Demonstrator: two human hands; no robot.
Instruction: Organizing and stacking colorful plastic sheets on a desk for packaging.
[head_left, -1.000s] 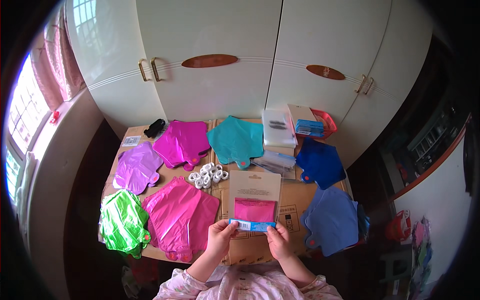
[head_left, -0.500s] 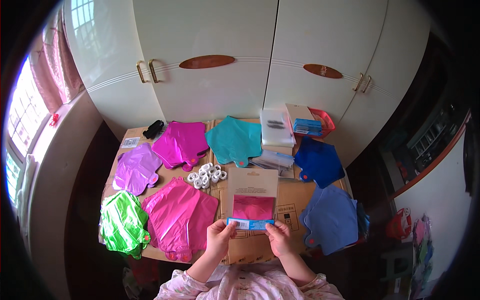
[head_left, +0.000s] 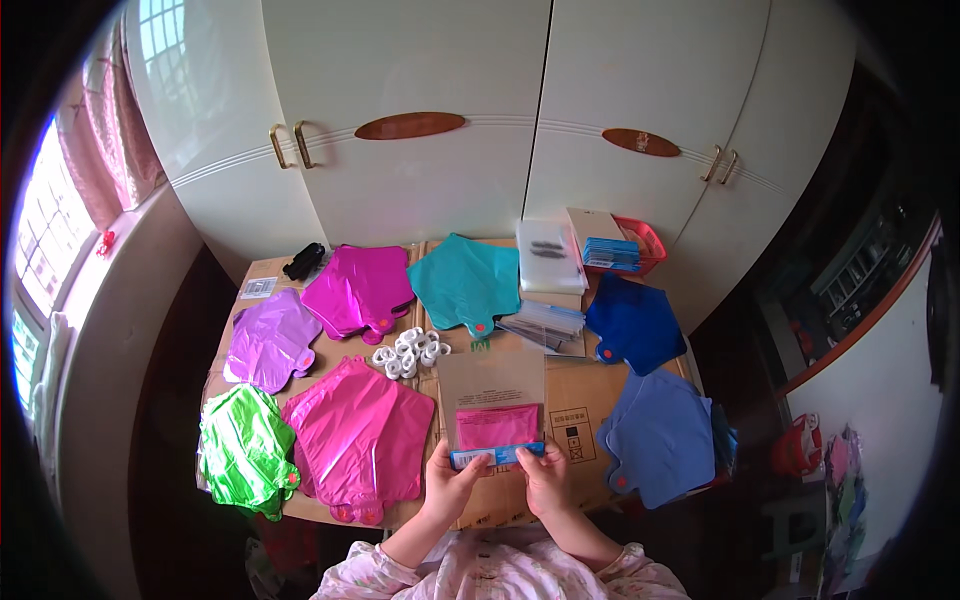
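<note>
your left hand [head_left: 450,486] and right hand [head_left: 548,484] are each clamped on the blue near edge [head_left: 503,454] of the clear packet [head_left: 494,385], pink film [head_left: 497,428] inside, over the cardboard-covered tabletop [head_left: 590,488]. left of the packet lie the pink foil stack [head_left: 365,430] and white rings [head_left: 410,353]; beyond the packet, the teal foil stack [head_left: 465,282]; right of it, the slate-blue stack [head_left: 662,440].

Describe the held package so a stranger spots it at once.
Below the white cupboard, find the cardboard-covered table. At its near side, the left hand and right hand grip a flat package by its lower edge. Unlike the loose foil shapes, it has a blue bottom strip.
</note>
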